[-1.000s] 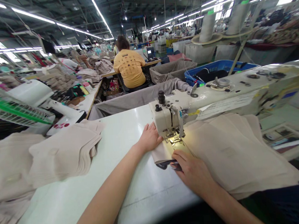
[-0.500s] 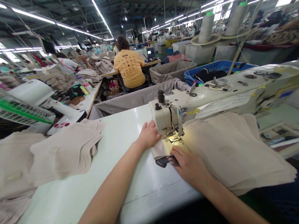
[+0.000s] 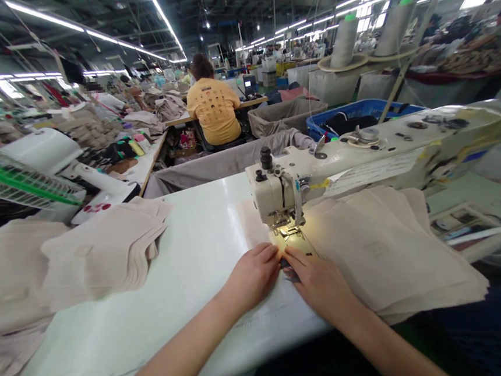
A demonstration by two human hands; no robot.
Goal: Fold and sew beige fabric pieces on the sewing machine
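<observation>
A beige fabric piece (image 3: 252,220) lies under the lit needle area of a sewing machine (image 3: 273,195), partly hidden by the machine head and my hands. My left hand (image 3: 254,274) is closed at the near edge of this piece, fingertips together just in front of the presser foot (image 3: 290,231). Right beside it, almost touching, my right hand (image 3: 320,278) has its fingers bent over a small black object (image 3: 290,271) at the fabric's edge. Most of that object is covered, so its kind is unclear.
A stack of beige fabric pieces (image 3: 382,246) lies right of the needle; more stacks (image 3: 102,248) lie at left. A white fan (image 3: 41,153) stands behind them. Beyond the table are a grey cloth-lined bin (image 3: 231,163), a blue basket (image 3: 357,108) and a seated person in yellow (image 3: 214,109).
My left hand has come back from beside the machine head to the fabric's near edge, next to my right hand. The fabric has slid away from me under the needle. The black object shows less.
</observation>
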